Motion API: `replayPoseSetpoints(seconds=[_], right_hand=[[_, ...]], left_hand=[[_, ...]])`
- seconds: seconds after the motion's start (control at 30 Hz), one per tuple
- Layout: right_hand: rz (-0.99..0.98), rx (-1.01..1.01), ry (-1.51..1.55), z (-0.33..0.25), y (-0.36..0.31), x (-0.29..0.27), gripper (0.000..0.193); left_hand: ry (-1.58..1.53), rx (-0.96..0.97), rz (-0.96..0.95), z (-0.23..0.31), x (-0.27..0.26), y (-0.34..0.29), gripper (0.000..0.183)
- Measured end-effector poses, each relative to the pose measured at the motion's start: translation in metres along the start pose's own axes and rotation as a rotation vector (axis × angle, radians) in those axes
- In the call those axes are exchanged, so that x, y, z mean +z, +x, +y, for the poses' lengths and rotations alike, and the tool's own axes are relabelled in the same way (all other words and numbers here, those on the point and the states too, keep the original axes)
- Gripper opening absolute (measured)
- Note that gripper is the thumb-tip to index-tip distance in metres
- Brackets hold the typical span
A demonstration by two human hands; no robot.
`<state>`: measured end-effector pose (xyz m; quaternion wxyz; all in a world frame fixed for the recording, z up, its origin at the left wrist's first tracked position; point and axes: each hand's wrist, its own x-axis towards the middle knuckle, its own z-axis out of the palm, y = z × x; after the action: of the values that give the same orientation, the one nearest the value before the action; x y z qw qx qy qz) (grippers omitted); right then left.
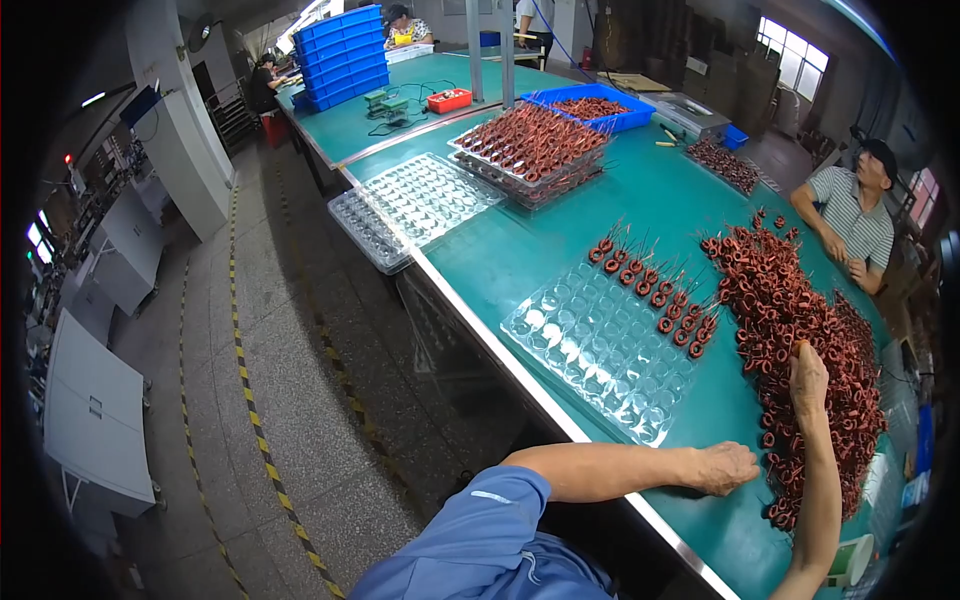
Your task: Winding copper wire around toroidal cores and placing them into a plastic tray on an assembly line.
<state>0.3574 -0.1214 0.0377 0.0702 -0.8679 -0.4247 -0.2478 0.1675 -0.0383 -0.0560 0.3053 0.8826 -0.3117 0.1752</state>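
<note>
A long heap of red ring-shaped coils with wire leads (pixel 775 290) lies on the green table. My right hand (pixel 808 382) is over the middle of this heap, its fingers drawn together and pointing into the coils. An orange spot shows at a fingertip; anything in its grasp is hidden. Beside the heap's near left edge, low over the table, my left hand (pixel 727 468) is curled closed, and its contents do not show. To its upper left lies a clear plastic tray with round pockets (pixel 590 340). Several coils (pixel 655 290) stand in its far rows, leads upward.
Stacked filled trays (pixel 535 145) stand farther back, beside clear trays (pixel 420 205) overhanging the table edge. Behind them are a blue bin of coils (pixel 590 108), a red box (pixel 449 100) and stacked blue crates (pixel 342 55). A co-worker (pixel 850 210) sits across the table.
</note>
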Motion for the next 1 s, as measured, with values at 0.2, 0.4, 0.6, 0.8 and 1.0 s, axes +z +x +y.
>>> replayPoseSetpoints(seconds=[0.2, 0.4, 0.6, 0.8, 1.0], right_hand=[[0.186, 0.073, 0.183, -0.008, -0.003, -0.014, 0.022], [0.431, 0.45, 0.694, -0.006, 0.001, -0.067, 0.025], [0.296, 0.432, 0.97, -0.066, -0.022, -0.079, 0.022], [0.191, 0.403, 1.111, -0.088, -0.035, -0.064, 0.018], [0.19, 0.358, 0.993, -0.089, -0.043, -0.067, 0.021]], left_hand=[[-0.13, -0.093, 0.059, 0.001, -0.01, 0.002, 0.006], [-0.683, -0.285, 0.446, 0.001, -0.039, 0.022, 0.017], [-1.453, -0.468, 0.5, -0.005, -0.064, 0.026, 0.05], [-1.403, -0.259, 0.647, -0.008, -0.065, 0.03, 0.049], [-1.34, -0.372, 0.757, -0.006, -0.078, 0.025, 0.025]])
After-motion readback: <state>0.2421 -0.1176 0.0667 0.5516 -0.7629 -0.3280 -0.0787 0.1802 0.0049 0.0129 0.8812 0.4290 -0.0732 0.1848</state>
